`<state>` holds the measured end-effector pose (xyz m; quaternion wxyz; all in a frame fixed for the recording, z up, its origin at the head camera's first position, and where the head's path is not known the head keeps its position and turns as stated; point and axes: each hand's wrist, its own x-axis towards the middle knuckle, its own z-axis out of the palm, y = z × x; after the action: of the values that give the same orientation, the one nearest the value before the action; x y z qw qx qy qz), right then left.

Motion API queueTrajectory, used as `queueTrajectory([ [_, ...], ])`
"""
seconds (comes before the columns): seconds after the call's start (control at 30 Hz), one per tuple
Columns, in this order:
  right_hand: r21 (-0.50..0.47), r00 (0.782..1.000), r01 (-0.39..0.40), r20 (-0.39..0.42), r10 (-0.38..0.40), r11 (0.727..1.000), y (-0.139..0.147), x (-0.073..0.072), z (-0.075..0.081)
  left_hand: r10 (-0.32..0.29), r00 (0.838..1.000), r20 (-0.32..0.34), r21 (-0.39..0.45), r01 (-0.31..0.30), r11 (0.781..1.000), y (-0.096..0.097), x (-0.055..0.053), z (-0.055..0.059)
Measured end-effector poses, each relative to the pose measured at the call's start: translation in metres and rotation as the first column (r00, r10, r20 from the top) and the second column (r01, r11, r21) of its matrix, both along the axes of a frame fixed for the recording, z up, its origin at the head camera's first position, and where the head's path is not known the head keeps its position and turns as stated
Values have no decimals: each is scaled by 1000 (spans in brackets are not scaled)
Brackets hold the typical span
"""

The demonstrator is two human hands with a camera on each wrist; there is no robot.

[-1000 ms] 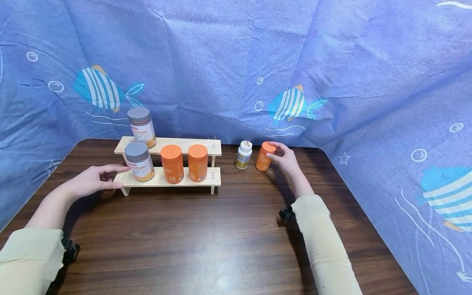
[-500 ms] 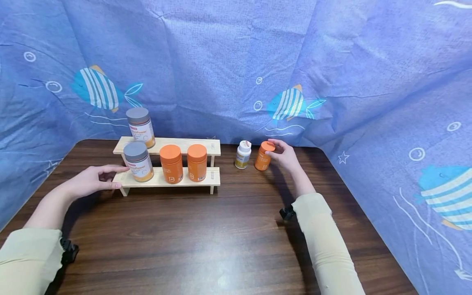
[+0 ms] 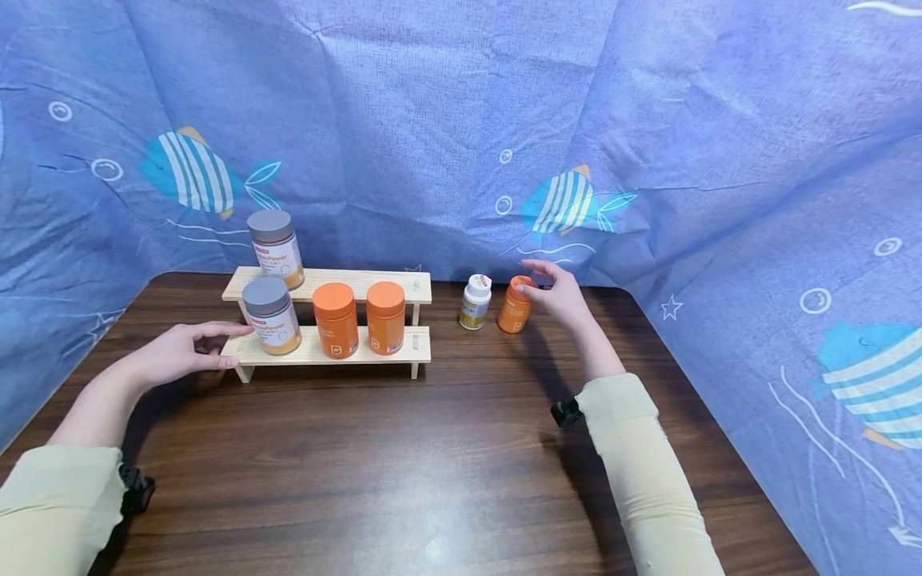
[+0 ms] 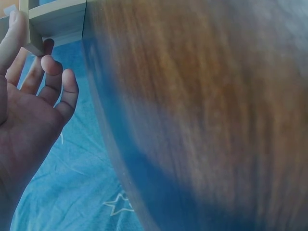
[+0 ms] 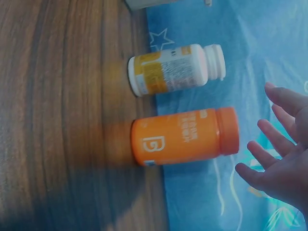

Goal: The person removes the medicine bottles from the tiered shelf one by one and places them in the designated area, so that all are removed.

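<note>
My left hand (image 3: 167,350) holds the left end of a two-step wooden rack (image 3: 370,346), thumb at its front edge. In the left wrist view the rack's end (image 4: 60,19) lies between thumb and fingers. Above and beside the cap of an orange jar (image 3: 514,314) is my right hand (image 3: 565,298), fingers spread. A gap shows between those fingers and the jar's orange cap (image 5: 228,131) in the right wrist view. The jar stands upright on the table, next to a small white bottle (image 3: 474,306) with a yellow-and-white label.
A grey-lidded jar (image 3: 277,254) stands on the upper step. The lower step bears another grey-lidded jar (image 3: 274,324) and two orange jars, one left (image 3: 336,324) and one right (image 3: 386,320). A blue fish-print cloth (image 3: 403,144) hangs behind the dark wooden table (image 3: 360,464).
My right hand has let go of the orange jar's cap and risen slightly up and to the right. The jar stays standing where it was. My left hand keeps its place on the rack.
</note>
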<state>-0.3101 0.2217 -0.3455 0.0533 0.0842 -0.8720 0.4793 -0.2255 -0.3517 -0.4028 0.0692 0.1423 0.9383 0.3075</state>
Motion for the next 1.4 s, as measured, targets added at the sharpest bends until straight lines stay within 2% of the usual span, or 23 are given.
queueTrajectory([
  [0.33,-16,997,-54,-60,53,998,-11,4,22,1,1000,1,-6,-1,1000,-1,0,-1],
  [0.57,-84,997,-78,-21,77,993,-22,8,40,0,1000,-1,-9,0,1000,0,-1,1],
  [0.73,-106,995,-94,13,96,990,-38,20,64,2,1000,0,-12,-2,1000,0,-1,0],
  [0.93,-122,990,-138,-14,137,983,-57,35,87,-5,1000,-9,3,5,1000,-1,0,1],
  [1.03,-132,988,-152,-35,149,980,-62,32,89,-1,1000,-20,2,1,1000,0,2,2],
  [1.23,-125,984,-168,-89,157,978,-72,16,87,-9,1000,-19,-7,8,1000,0,3,2],
  [1.4,-155,975,-200,-133,180,968,-82,14,92,-6,1000,-19,-14,5,1000,0,2,2],
])
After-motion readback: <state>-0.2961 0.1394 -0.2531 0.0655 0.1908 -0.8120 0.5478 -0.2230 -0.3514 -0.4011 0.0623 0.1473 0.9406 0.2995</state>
